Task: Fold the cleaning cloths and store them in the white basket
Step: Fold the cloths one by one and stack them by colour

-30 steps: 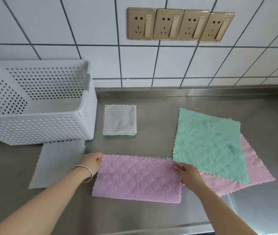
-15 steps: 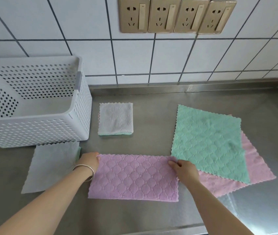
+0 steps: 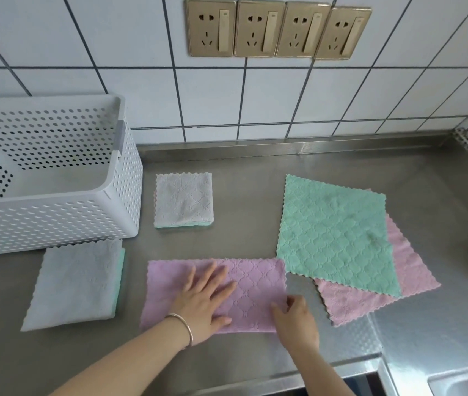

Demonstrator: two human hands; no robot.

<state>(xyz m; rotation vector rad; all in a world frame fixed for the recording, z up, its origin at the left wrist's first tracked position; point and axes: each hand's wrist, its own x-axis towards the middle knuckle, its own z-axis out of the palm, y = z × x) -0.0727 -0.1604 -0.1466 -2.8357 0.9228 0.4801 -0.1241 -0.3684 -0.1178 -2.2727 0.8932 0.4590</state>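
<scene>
Purple microfibre cloth (image 3: 255, 290), already folded to long strip, lies flat near front edge of desk (image 3: 244, 178), middle

Left hand (image 3: 203, 302) flat on its left half, fingers (image 3: 208, 277) straight and spread, pressing

Right hand (image 3: 295, 318) at right short edge near front corner, thumb and forefinger pinching hem

Cloth looks light, soft, limp, grippy pile; likely drapes, won't hold crease unless pressed

Best hold: right-edge corners, carry over to left

White basket (image 3: 118, 201) at back left of desk

The basket (image 3: 55, 212) stands at my far left, a folded cloth (image 3: 183, 200) just right of it and another (image 3: 75, 284) before it. My left hand (image 3: 204, 301) lies on the half-folded cloth (image 3: 255, 287) in front of me. Two open cloths (image 3: 335, 235) overlap to its right.
</scene>
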